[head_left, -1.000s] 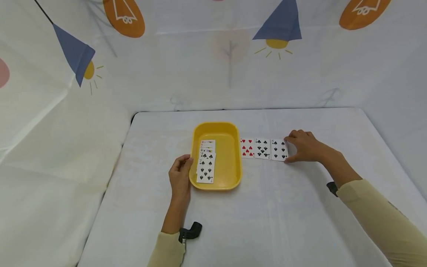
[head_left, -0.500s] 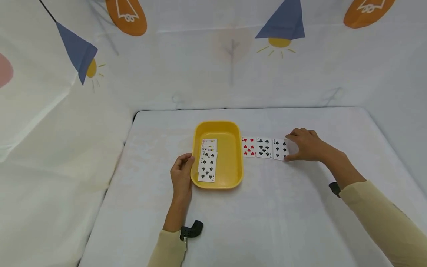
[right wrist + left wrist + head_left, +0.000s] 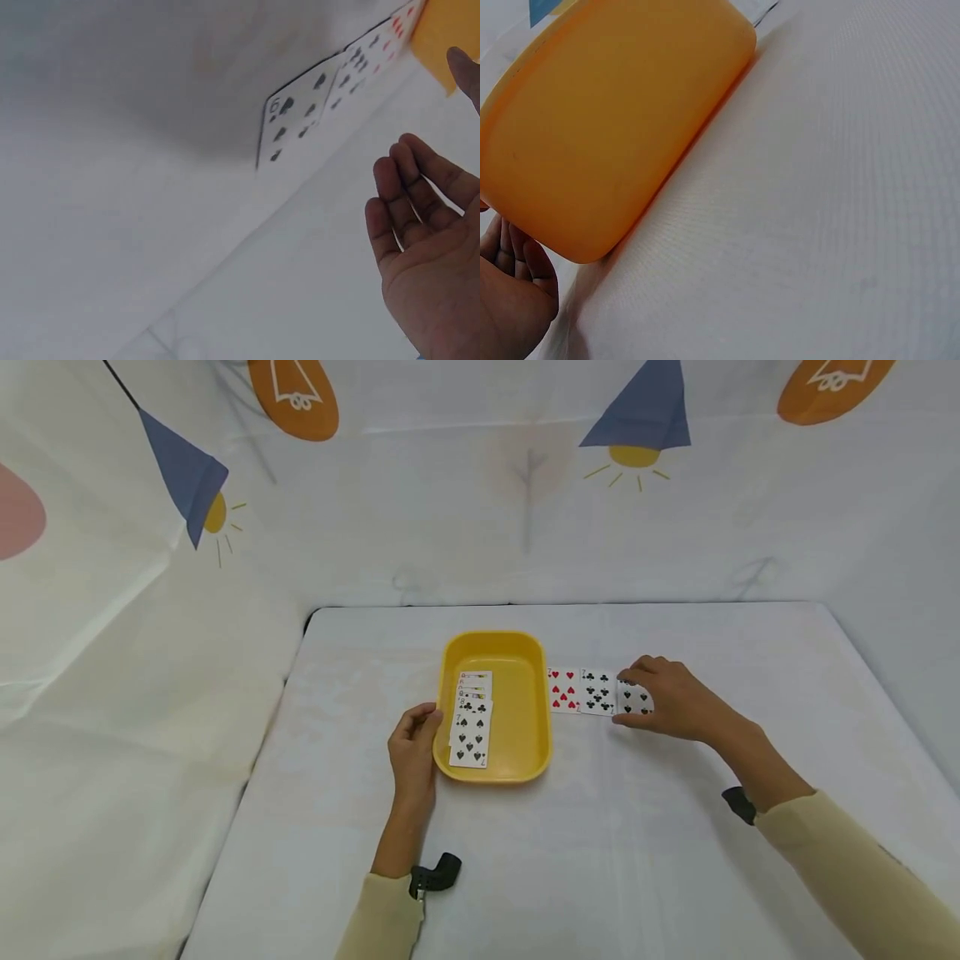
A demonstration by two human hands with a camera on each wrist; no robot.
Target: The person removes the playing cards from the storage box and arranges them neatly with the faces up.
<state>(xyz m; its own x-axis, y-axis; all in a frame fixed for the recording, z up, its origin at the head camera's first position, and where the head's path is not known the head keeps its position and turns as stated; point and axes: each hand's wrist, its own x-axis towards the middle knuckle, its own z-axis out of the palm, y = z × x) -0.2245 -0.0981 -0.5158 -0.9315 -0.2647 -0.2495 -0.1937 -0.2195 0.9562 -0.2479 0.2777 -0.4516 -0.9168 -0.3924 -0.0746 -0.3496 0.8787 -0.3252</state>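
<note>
My left hand (image 3: 412, 760) grips the left rim of a yellow tray (image 3: 525, 745), thumb at the edge. In the left wrist view its curled fingers sit by the tray's lower corner. Overlapping playing cards lie inside the tray, the seven of spades (image 3: 470, 743) uppermost. To the tray's right, a seven of hearts (image 3: 563, 691), a seven of clubs (image 3: 597, 693) and a six of spades (image 3: 634, 702) lie face up in a row. Over the six of spades hovers my right hand (image 3: 675, 700), thumb and fingers spread apart, partly hiding it. The right wrist view shows the hand clear of that card.
A white cloth covers the table (image 3: 570, 860). White fabric walls (image 3: 465, 510) with printed lamps stand behind and at the sides. A black wrist device (image 3: 437, 873) sits on the left wrist, and another dark one (image 3: 739, 805) on the right.
My right hand has shifted left, from the right edge of the six of spades to over it. The left hand stays on the tray. The head view has drifted slightly.
</note>
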